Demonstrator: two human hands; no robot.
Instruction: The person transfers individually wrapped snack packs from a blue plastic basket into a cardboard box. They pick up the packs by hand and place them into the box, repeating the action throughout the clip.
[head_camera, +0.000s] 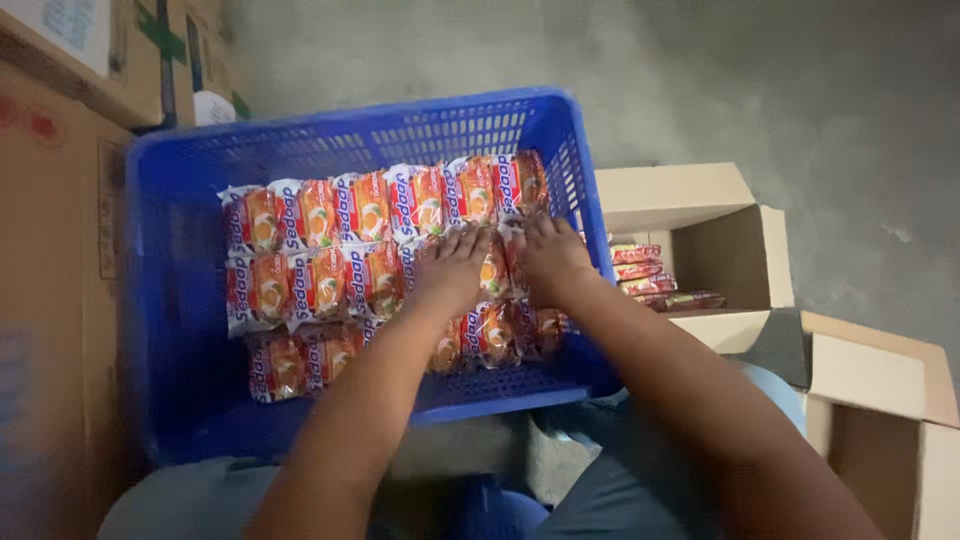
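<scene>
1. A big blue basket (170, 330) fills the middle of the frame. It sits on the floor (780, 90) in front of the person's knees.
2. Shiny orange and red snack packs (330, 240) lie in the basket in neat rows. The top row runs from left to right, and a second row lies right under it. A third row along the bottom looks less full, with just a few packs at the lower left and some under the arms.
3. The left part of the basket is bare, so it looks like there is room for more packs.
4. An open cardboard box (740, 250) stands at the right of the frame, just beside the basket. A few more packs (650, 275) show inside it, so some are not in the basket yet.
5. The left hand (452, 270) lies flat on the packs in the middle row, palm down, fingers spread and pointing to the top of the frame. Its grip is loose; it presses and does not hold.
6. The right hand (548, 258) rests just beside it on the packs near the basket's right wall. Its fingers curl down a little, but I cannot tell if they pinch a pack.
7. Both arms reach up from the bottom of the frame, close together.
</scene>
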